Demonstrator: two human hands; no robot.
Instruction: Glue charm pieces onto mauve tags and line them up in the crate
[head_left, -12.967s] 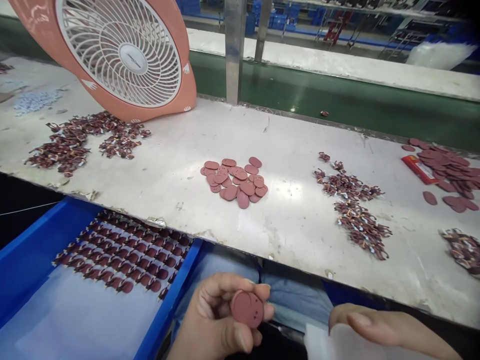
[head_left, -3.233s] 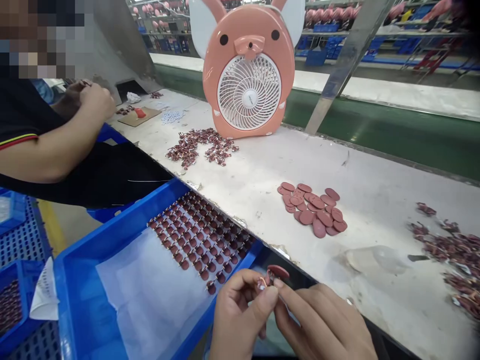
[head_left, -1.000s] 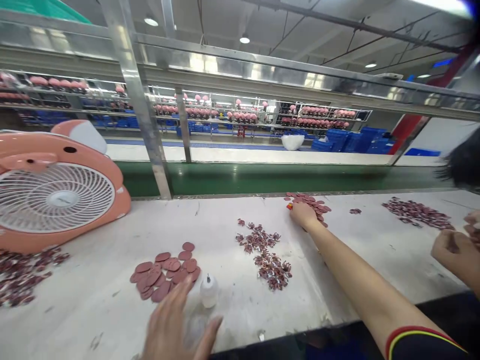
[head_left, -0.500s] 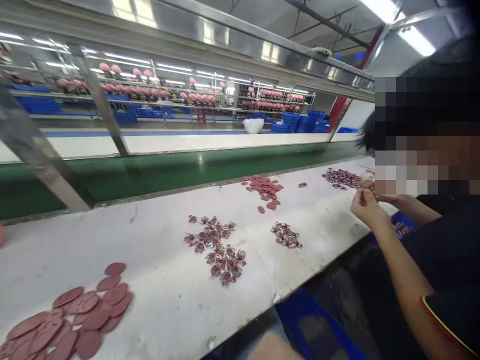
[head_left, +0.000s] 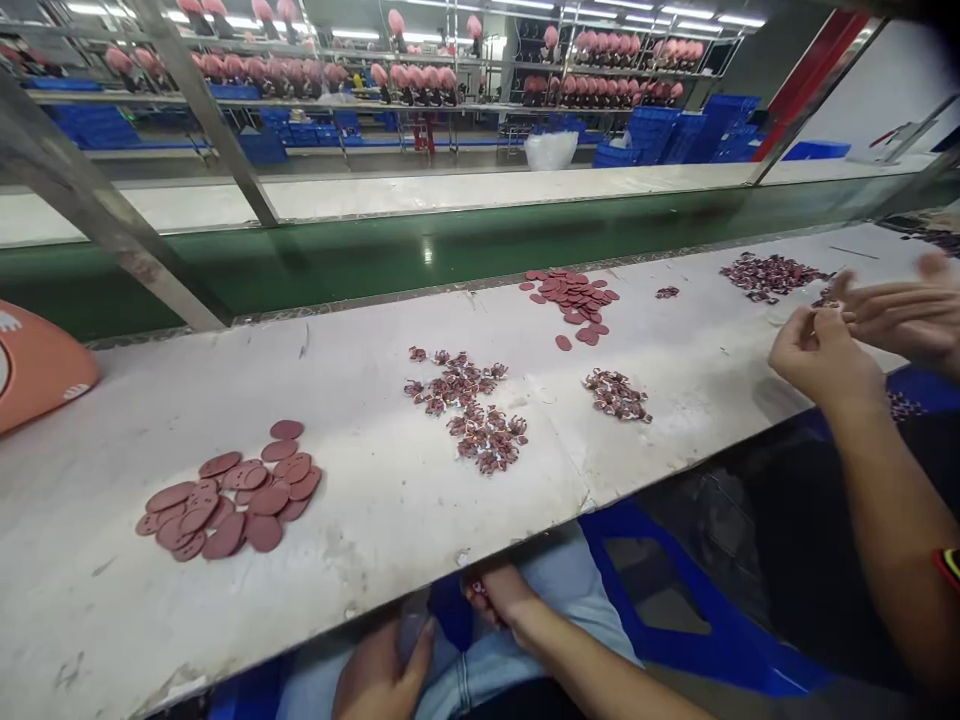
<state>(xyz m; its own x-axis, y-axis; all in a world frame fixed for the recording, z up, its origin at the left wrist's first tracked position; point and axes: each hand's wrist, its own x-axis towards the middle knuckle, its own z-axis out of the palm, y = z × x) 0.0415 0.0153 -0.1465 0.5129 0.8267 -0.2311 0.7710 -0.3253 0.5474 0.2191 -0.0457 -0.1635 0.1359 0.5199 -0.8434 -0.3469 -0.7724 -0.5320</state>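
My left hand (head_left: 382, 672) is low in the view, below the table's front edge, its thumb and fingers closed around a translucent plastic item (head_left: 414, 628). Over my lap, my right hand (head_left: 504, 598) is closed on small dark red pieces (head_left: 478, 590); the table edge partly hides its fingers. On the white table (head_left: 360, 600) above them lie a pile of flat reddish ovals (head_left: 266, 500), a spread of small brown-red parts with bits of wire (head_left: 487, 438) and a smaller pile of similar parts (head_left: 617, 395).
More red ovals (head_left: 574, 295) and small parts (head_left: 772, 275) lie farther back. At the right, a person's hands (head_left: 832, 365) work over the table. An orange object (head_left: 45, 365) stands at the left. Metal posts (head_left: 217, 120) rise by a green belt (head_left: 427, 250); a blue stool (head_left: 720, 640) is below.
The view has tilted down and shifted left. Both my hands now show below the table edge, where only a blurred bit of skin showed before. The person's hands at the right have moved apart somewhat.
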